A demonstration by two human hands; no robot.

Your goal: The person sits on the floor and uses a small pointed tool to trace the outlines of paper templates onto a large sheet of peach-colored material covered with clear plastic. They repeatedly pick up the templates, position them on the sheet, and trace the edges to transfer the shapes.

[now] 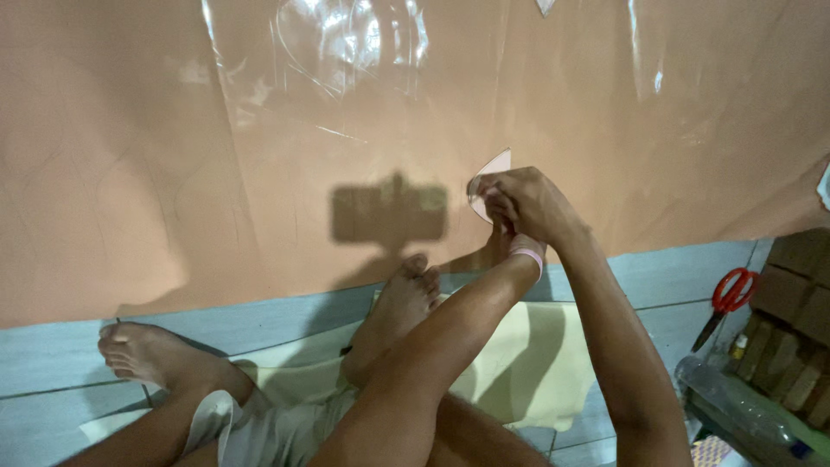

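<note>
While pressed on smooth tan sheet (pixel 130 173), both hands — right hand (pixel 527 203), left hand (pixel 500 227) — pinch curved white template (pixel 493 166).

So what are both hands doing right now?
Left hand: mostly hidden behind the right, cannot tell.
Right hand: closed, pinching the pale curved piece.

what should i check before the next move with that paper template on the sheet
1. Template held: ok, both hands pinch it.
2. Right hand in view: ok, on top.
3. Left hand in view: not ok, mostly hidden under the right.
4. Template flat on the tan sheet: cannot tell, hands cover most of it.
5. Clear film off the template: ok, it lies farther up.
6. Scissors near: ok, on boxes to the right, untouched.
</note>
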